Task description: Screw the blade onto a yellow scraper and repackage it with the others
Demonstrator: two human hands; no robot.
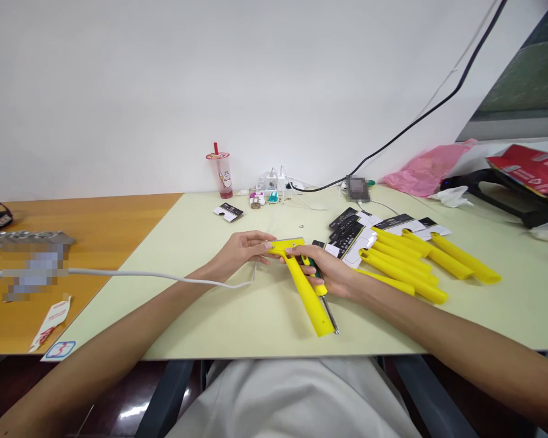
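A yellow scraper (309, 298) hangs over the table in front of me, its wide head up and its hollow handle slanting down to the right. At the left end of the head, my left hand (245, 248) pinches it between thumb and fingers. My right hand (332, 272) has its thumb on the right end of the head. Its curled fingers also grip a screwdriver (330, 314) with a green and yellow handle, whose metal shaft points down beside the scraper handle. The right fingers are partly hidden behind the scraper.
Several yellow handles (404, 267) lie at the right with black-and-white cards (354, 234). One card (228, 212) lies apart at the left. A drink cup (221, 176), a power strip (274, 181) and a pink bag (429, 170) stand at the back. A white cable (164, 275) crosses above my left forearm.
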